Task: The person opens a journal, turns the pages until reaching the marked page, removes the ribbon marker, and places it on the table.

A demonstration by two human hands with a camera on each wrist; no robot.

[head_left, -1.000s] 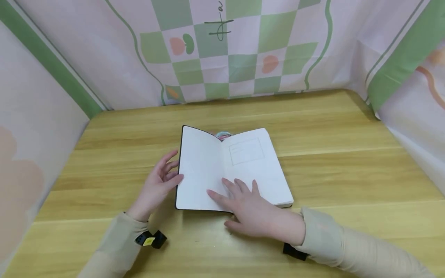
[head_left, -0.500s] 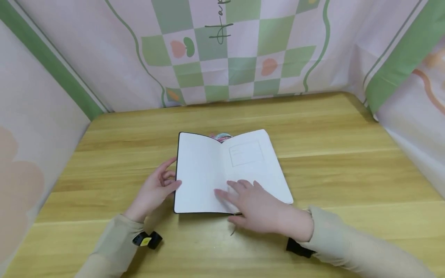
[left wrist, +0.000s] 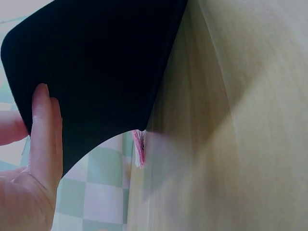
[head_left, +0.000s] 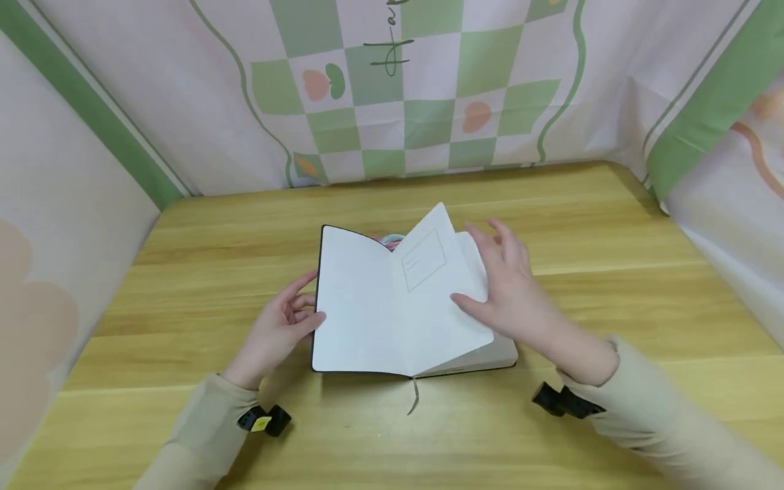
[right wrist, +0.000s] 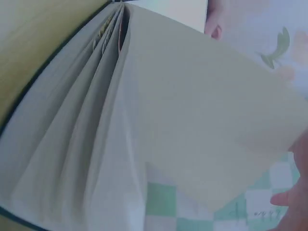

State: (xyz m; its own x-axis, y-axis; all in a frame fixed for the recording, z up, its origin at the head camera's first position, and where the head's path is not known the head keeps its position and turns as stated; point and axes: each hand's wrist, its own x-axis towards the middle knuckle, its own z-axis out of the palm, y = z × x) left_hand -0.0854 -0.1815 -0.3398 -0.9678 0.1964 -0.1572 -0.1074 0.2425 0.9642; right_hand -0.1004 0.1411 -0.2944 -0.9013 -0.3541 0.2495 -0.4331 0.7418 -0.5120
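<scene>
Pinches the opened black cover [left wrist: 106, 67] of a white-paged notebook [head_left: 361, 299], central on the yellow wood-grain surface [head_left: 355, 442], in the left grip [head_left: 278, 330]. Has one white leaf [head_left: 435, 313] half-raised, touching the spread right grip [head_left: 517, 299]; has yet to turn it across, with the white page stack [head_left: 490, 352] at right.

Bright, even light on the desk [head_left: 600, 252], soft shadow beside the left hand [head_left: 273, 331]! Right wrist view's dimmer, hazy, the page [right wrist: 207, 106] greyish by the right hand [right wrist: 298, 202].
</scene>
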